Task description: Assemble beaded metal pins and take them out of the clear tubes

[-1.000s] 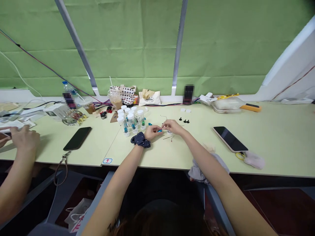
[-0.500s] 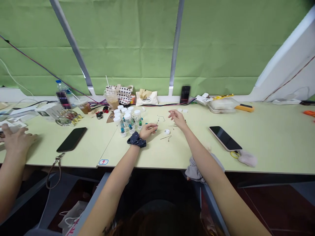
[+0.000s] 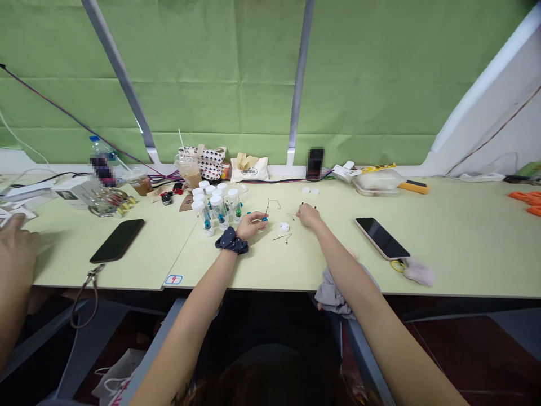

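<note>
My left hand (image 3: 250, 225), with a dark dotted scrunchie (image 3: 231, 241) at its wrist, pinches a small blue piece (image 3: 265, 219) that has a thin dark rod standing up from it. To the right, my right hand (image 3: 308, 215) is down at the tabletop, fingers curled together; what they hold, if anything, is too small to make out. A thin bent wire (image 3: 291, 216) lies by its fingertips. Between the hands sit a round white piece (image 3: 284, 226) and a pair of thin metal rods (image 3: 281, 237), one hooked. Another bent wire (image 3: 274, 201) lies farther back.
Several clear tubes with white caps (image 3: 218, 208) stand left of my left hand. Phones lie at left (image 3: 118, 241) and right (image 3: 381, 238). White caps (image 3: 310, 190), a plastic box (image 3: 378, 183) and a drink cup (image 3: 189, 171) are behind. A co-worker's hand (image 3: 17, 248) rests at far left.
My right hand has lowered to the table and its outstretched fingers have curled in. The blue piece in my left hand now shows more clearly. The co-worker's hand has shifted left.
</note>
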`<state>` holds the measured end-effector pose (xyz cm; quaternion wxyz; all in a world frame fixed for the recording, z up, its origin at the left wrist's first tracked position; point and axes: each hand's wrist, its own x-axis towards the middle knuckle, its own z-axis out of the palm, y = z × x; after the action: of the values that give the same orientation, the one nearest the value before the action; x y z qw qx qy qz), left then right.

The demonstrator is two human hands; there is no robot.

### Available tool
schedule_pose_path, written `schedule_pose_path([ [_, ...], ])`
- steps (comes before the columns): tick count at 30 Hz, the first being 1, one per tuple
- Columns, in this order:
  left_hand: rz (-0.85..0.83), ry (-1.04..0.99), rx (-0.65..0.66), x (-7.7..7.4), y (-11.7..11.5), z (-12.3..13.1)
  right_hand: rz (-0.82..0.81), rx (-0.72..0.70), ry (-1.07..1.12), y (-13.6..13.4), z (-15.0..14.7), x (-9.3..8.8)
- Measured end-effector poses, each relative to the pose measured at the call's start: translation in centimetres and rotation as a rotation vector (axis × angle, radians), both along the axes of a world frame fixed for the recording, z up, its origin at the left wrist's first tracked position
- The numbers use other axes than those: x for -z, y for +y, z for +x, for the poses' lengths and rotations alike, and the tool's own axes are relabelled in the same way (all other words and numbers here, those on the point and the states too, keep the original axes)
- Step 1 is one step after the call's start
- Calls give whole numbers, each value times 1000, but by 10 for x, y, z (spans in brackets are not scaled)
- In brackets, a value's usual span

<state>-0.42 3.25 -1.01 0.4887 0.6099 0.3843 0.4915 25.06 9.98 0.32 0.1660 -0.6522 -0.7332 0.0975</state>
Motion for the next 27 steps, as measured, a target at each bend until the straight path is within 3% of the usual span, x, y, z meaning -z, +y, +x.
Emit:
schedule_pose_path([
  [9, -18, -5, 16, -1, 0, -1, 44, 0, 104, -2, 4, -11],
  [12, -11, 5, 16, 0, 1, -1, 5, -116, 471, -8, 2, -19],
  [14, -6, 10, 14, 0, 1, -1, -104, -262, 795, -14, -1, -23],
  [16, -3, 6, 19, 1, 1, -1, -208, -397, 974, -21, -5, -27],
  [19, -7, -9, 32, 1, 2, -1, -277, -489, 972, -28, -7, -31],
  [23, -2, -20, 26, 0, 1, 0, -273, -451, 817, -29, -7, -33],
  [27, -4, 3, 4, -3, -1, 1, -318, -401, 809, -25, -4, -30],
])
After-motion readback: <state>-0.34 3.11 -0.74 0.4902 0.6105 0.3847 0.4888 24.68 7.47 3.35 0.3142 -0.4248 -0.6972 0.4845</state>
